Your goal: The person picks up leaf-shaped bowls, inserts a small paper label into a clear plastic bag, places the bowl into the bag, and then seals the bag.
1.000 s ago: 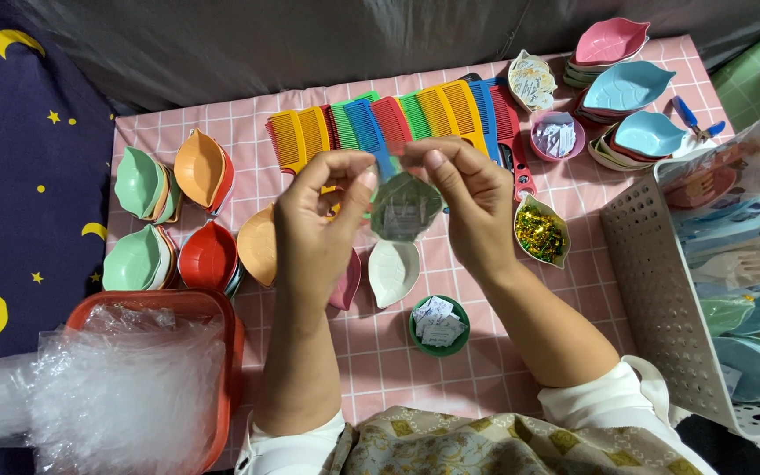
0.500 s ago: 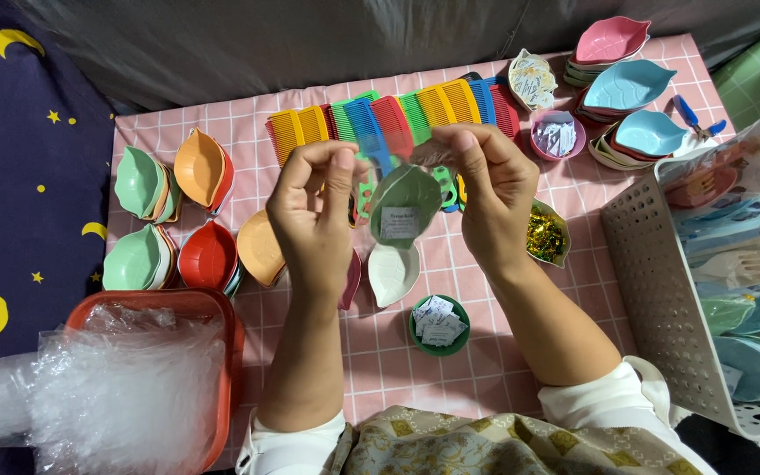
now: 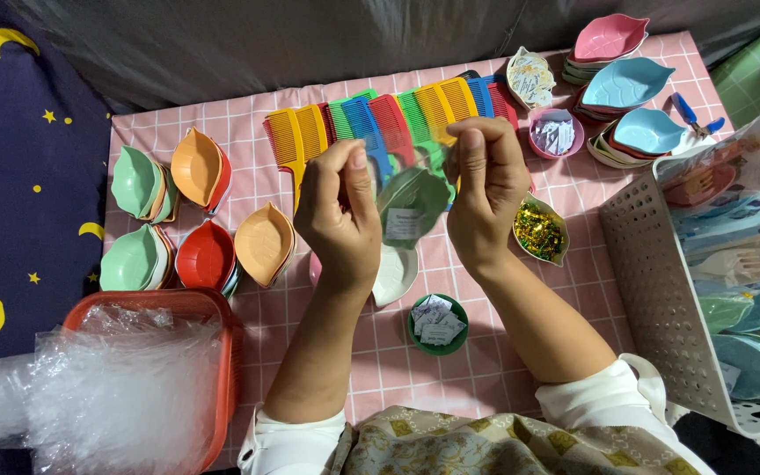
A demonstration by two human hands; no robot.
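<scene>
We hold a clear bag (image 3: 411,204) with a green dish inside, above the table (image 3: 239,132). Our left hand (image 3: 342,215) and right hand (image 3: 484,189) each pinch a top corner, fingers closed. Combs (image 3: 380,123) lie just beyond.

Left hand (image 3: 340,211) & right hand (image 3: 485,189) hide the top corners of the clear plastic bag with a green leaf-shaped dish (image 3: 411,207); label on it too small to read. White perforated plastic basket (image 3: 661,290) cut off at right edge. Crumpled clear plastic wrap (image 3: 90,396) runs off bottom-left.
</scene>
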